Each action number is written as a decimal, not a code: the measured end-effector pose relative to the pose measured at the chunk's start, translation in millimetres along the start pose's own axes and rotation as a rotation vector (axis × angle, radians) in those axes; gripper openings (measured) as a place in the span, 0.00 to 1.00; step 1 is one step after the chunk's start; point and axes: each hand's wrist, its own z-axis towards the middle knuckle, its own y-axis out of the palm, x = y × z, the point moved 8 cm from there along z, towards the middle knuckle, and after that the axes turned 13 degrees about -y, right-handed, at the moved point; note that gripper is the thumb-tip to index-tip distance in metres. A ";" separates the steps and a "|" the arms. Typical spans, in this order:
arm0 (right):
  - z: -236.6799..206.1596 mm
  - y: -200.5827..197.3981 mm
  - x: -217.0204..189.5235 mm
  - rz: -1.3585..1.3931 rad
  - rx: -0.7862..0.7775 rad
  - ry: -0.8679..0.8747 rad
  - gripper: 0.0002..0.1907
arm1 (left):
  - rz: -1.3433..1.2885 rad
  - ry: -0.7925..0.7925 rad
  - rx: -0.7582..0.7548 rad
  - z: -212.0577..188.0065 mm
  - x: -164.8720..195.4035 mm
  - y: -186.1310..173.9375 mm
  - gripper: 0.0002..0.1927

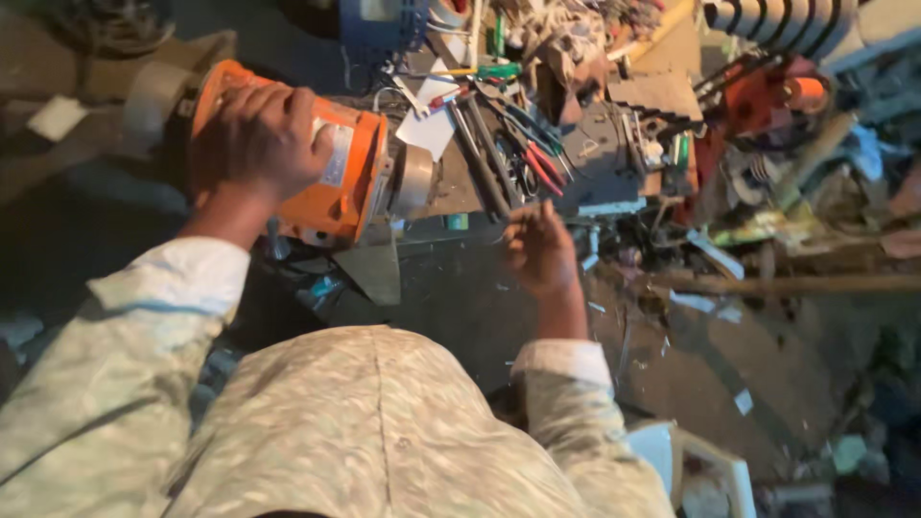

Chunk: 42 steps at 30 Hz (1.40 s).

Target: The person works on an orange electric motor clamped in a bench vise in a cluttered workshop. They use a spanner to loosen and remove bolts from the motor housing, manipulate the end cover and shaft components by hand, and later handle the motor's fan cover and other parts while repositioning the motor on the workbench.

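Left fingers: the left hand (pixel 261 144) is lying curled over the top of the orange motor housing (pixel 331 168), fingers wrapping down its far side and pressing on it

Right fingers: the right hand (pixel 539 251) is hovering loosely half-curled, closing on nothing that can be made out; the picture is blurring here, so whether anything small is being pinched cannot be told

Motor housing: it is lying on its side on the counter (pixel 451 288), long axis running left to right, its silver shaft end (pixel 414 179) pointing toward the right hand

Nearer hand: the left one is already touching the motor housing; the right one is sitting off its shaft end, well apart from it, down and to the side

Pliers and screwdrivers: red-handled pliers (pixel 542 168) and a green-handled screwdriver (pixel 494 70) are lying beyond the motor housing's shaft end, just above the right fingertips

Hidden: the underside of the motor housing is falling behind the left sleeve (pixel 144 317); the clutter beyond the tools is too dim and tangled to name
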 end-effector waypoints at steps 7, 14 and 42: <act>-54.0 -48.6 47.9 -0.067 0.109 -0.017 0.18 | 0.077 0.028 0.148 -8.6 -4.5 11.2 0.11; -59.5 -78.1 73.5 -0.199 0.134 -0.042 0.15 | 0.138 -0.012 0.193 -17.7 -12.9 9.5 0.10; 3.2 49.0 75.3 -0.820 -0.320 -0.349 0.31 | 0.203 -0.059 0.199 -9.8 -9.3 -2.3 0.12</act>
